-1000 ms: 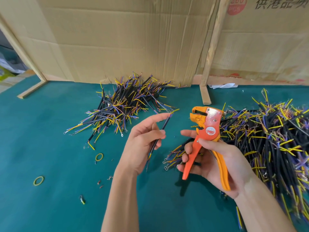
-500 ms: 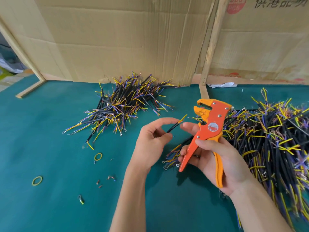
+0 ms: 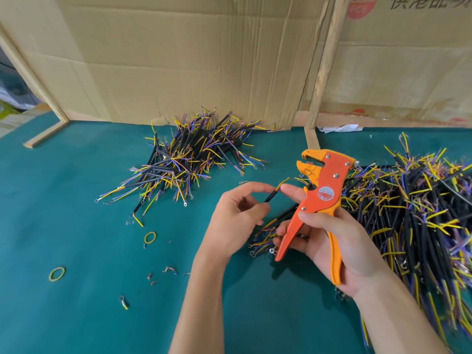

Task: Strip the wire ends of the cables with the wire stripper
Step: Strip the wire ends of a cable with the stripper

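Observation:
My left hand [image 3: 236,218] pinches a short black cable [image 3: 271,197] whose yellow wire end points up and right. My right hand [image 3: 337,241] grips the handles of an orange wire stripper [image 3: 320,198], jaws up and apart. My right index fingertip touches the cable near its yellow end, just below the jaws. A pile of black cables with yellow and purple wires [image 3: 194,157] lies behind my left hand. A larger pile of cables [image 3: 419,208] fills the right side of the green table [image 3: 63,213].
Cardboard sheets [image 3: 191,60] and a wooden post [image 3: 324,65] stand along the back of the table. Two yellow rubber bands [image 3: 150,237] [image 3: 57,273], small wire offcuts [image 3: 168,270] and a loose terminal [image 3: 124,302] lie on the mat at front left.
My left hand brought the cable from upright to slanting right, its yellow end now against my right index finger. The stripper rose and tilted slightly, its jaws staying above the wire end.

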